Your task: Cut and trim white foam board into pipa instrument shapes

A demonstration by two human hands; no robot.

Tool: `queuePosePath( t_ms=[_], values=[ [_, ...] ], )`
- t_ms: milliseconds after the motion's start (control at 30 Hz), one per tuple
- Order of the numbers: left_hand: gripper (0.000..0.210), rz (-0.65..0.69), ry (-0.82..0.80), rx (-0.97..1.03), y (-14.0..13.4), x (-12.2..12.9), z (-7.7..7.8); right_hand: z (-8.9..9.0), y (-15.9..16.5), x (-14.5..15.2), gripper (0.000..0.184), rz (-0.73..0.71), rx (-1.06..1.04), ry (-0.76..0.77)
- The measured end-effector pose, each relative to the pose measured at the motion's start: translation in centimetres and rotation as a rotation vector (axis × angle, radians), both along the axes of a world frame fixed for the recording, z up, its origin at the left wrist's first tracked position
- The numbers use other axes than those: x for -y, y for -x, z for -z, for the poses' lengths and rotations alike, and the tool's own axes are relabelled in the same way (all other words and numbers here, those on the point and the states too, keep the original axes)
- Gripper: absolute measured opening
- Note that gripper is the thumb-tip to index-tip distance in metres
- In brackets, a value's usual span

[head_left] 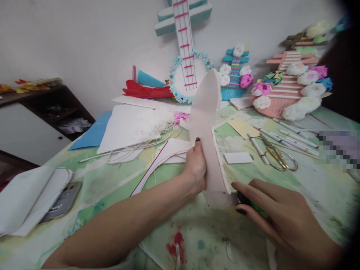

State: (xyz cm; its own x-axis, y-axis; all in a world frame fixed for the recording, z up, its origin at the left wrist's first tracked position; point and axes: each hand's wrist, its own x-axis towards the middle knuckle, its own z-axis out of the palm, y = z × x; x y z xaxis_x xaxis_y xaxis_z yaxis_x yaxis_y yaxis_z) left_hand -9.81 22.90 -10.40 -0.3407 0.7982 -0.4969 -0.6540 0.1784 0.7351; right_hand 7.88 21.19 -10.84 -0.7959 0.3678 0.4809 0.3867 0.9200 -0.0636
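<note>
Broadly, a paint-stained table [112,187] carries everything; no writing is readable. Along the wall stand foam guitars [187,48] trimmed with paper flowers. Left hand [197,167] grips a tall foam cutout [206,123] upright at mid-table. Right hand [278,219] closes around a green-handled knife [247,202], blade touching the cutout's lower edge. Nearby lie paper sheets [123,125], a phone [63,202], scissors [278,155].

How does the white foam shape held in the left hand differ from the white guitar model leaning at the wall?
The foam shape is plain and bare; the guitar model has pink frets, strings and a flower ring. The foam shape is held upright by the left hand, with the right hand at its base; the guitar model stands untouched against the wall. Both are white, long and guitar-like.
</note>
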Motion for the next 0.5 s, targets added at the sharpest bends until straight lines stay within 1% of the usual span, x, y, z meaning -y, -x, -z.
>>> queuePosePath(
  t_ms=[233,500],
  values=[
    [0.032,0.014,0.007,-0.005,0.1,0.2,-0.4,0.0,-0.1,-0.1,0.025,-0.002,-0.006,0.01],
    [0.039,0.007,-0.056,0.014,0.1,0.0,0.6,0.2,-0.1,-0.3,0.026,-0.006,-0.001,0.046]
  ],
)
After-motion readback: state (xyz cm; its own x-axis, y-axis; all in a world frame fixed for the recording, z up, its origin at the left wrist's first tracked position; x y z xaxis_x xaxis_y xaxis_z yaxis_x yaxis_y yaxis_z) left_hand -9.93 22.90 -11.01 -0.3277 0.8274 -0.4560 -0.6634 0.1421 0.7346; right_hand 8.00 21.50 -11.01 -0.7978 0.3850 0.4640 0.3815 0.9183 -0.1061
